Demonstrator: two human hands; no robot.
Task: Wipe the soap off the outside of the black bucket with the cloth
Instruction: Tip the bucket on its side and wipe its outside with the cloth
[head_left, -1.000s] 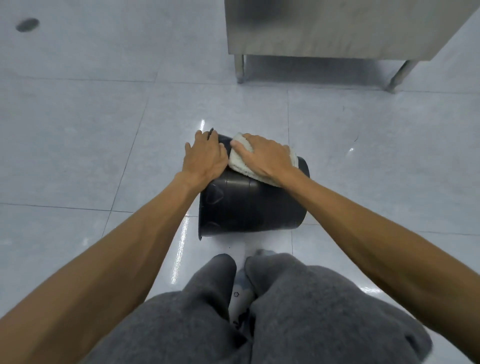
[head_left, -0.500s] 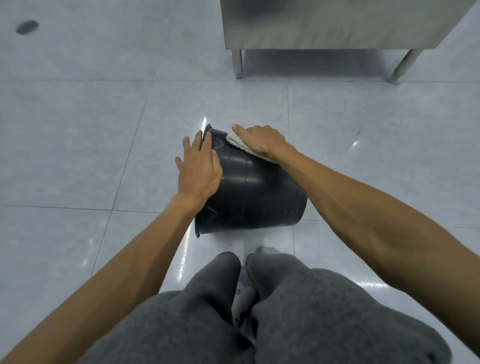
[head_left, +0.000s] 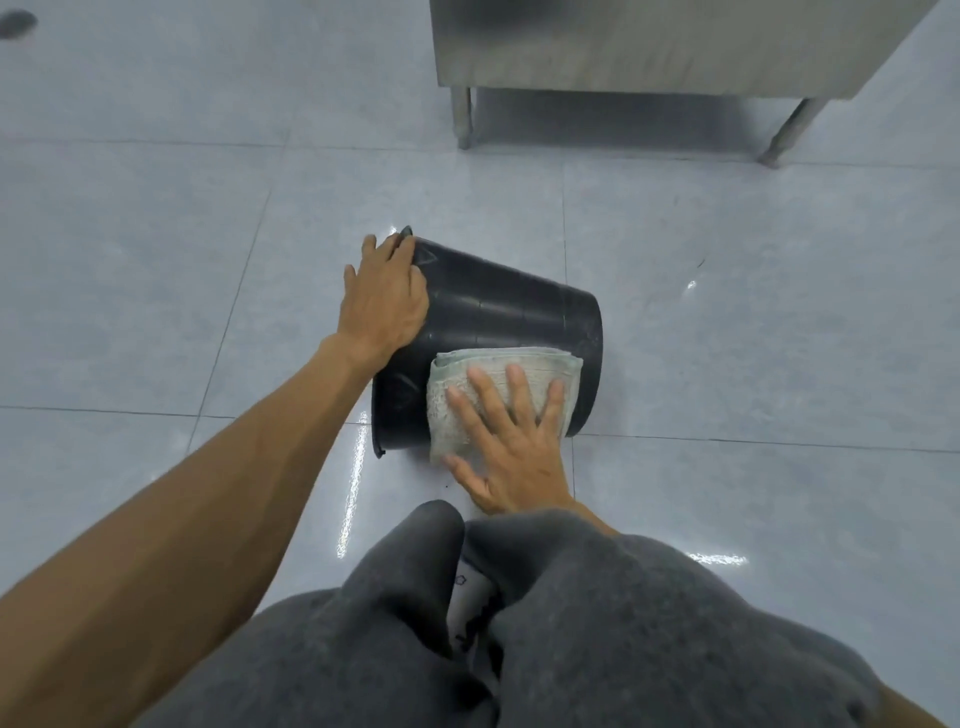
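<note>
- The whole scene is laid out on a pale grey tiled floor (head_left: 727, 322), glossy enough that light streaks are picked up near the bucket and by the knees.
- A stainless steel cabinet (head_left: 649, 41) on thin metal legs is seen at the top right, well apart from everything else.
- Grey sweatpants (head_left: 597, 623) fill the bottom of the frame, knees bent, with a bit of white footwear glimpsed between them.
- The black bucket (head_left: 498, 312) is found lying on its side on the floor just ahead of the knees, rim end to the left, base end to the right. Soap can't really be made out on it from here.
- A folded, pale greenish-white cloth (head_left: 498, 374) is pressed against the near side of the bucket, its lower edge hanging down close to the floor.
- The right hand (head_left: 514, 447) is spread flat on the cloth, fingers splayed and pointing away, nothing clenched, so the cloth is pinned to the bucket wall rather than gripped.
- The left hand (head_left: 384, 301) is laid open over the bucket's rim end, palm on the wall, fingertips reaching up to the rim edge. It's more of a bracing press than a closed grip.
</note>
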